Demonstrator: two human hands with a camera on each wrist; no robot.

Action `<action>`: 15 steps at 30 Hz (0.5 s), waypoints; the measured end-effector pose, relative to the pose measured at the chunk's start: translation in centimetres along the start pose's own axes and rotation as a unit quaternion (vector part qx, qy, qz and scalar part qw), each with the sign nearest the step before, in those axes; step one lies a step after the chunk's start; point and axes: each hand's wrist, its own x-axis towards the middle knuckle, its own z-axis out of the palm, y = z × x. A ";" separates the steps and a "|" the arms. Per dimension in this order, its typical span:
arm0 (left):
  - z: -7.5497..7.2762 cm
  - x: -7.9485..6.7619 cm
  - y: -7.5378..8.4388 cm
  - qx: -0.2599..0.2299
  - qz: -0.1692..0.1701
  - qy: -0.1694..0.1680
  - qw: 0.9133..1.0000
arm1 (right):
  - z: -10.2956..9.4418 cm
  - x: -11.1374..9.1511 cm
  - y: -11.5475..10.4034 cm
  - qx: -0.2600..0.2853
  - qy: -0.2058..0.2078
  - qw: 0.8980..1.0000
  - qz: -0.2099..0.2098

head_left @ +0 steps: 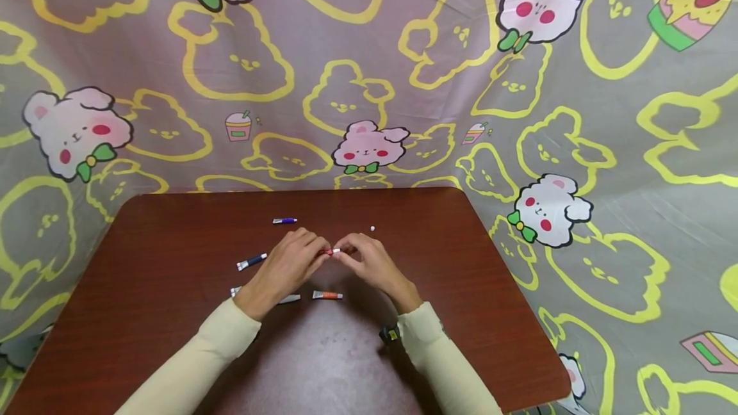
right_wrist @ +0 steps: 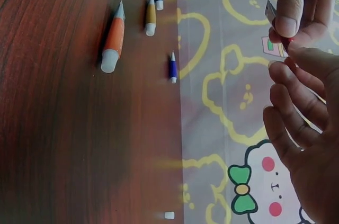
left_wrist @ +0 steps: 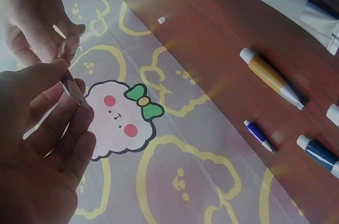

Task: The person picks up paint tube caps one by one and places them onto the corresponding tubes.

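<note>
Above the table, my left hand (head_left: 294, 258) pinches a small red paint tube (head_left: 330, 252) between thumb and fingers. My right hand (head_left: 369, 264) meets it from the other side and pinches the tube's white end (head_left: 337, 250). The tube's flat silvery tail (right_wrist: 270, 13) sticks out of the left hand in the right wrist view. In the left wrist view, fingers cover most of the tube's body. A small loose white cap (head_left: 372, 228) lies on the table beyond the right hand.
On the brown table (head_left: 461, 312) lie a purple tube (head_left: 285, 221), a dark blue tube (head_left: 252, 262), an orange tube (head_left: 327, 296) and a white tube (head_left: 290, 299). A yellow-ochre tube (left_wrist: 269, 78) shows in the left wrist view. A patterned cloth (head_left: 438, 165) hangs behind the table.
</note>
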 end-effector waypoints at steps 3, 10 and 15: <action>-0.1 0.0 0.1 -0.001 -0.001 0.000 1.000 | 0.0 0.0 0.0 -0.009 0.004 1.000 -0.004; -0.4 0.2 0.3 -0.006 0.001 0.002 1.000 | 0.1 0.1 0.0 -0.034 0.005 0.999 -0.002; -0.6 0.2 0.4 -0.008 0.004 0.002 1.000 | 0.1 0.1 -0.2 -0.040 0.008 0.999 0.004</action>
